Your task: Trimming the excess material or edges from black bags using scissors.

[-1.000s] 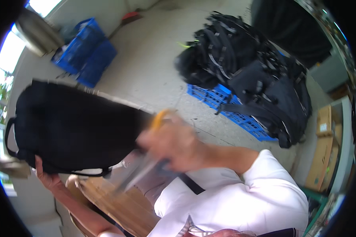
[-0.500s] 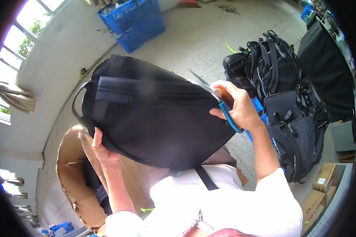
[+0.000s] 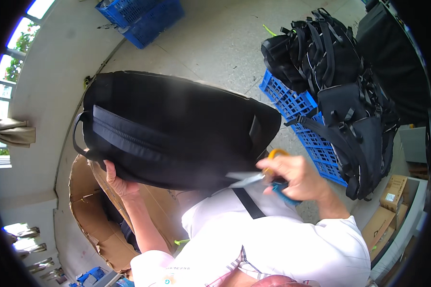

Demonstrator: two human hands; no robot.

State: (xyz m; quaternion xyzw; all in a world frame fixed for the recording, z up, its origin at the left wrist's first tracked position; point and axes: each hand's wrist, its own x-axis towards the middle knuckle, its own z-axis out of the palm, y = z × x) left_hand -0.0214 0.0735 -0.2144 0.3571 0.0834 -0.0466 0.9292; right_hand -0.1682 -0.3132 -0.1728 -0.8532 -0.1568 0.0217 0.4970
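Black zippered bag (image 3: 187,129), its carry loop (image 3: 74,136) to the left, fills the middle of the head view, held up before a white shirt (image 3: 282,244) and above the gray floor (image 3: 220,48). The left hand (image 3: 122,182) has its grip closed on the lower edge near the loop — apparently to keep the broad face turned up and steady. The right hand's (image 3: 297,179) grip is closed around orange-and-teal scissors (image 3: 254,180), blades parted at the bag's lower right edge, presumably well clear of the left hand for safety. At lower left stands an open cardboard box (image 3: 84,210); at right, black backpacks (image 3: 342,103) lie heaped on a blue plastic crate (image 3: 316,138). Motion blurs the scissors — whether the blades touch fabric cannot be told. The bag's far side is hidden, the box's dark contents (image 3: 111,210) are hard to identify, and a blue crate stack (image 3: 153,24) is cut off at the top.
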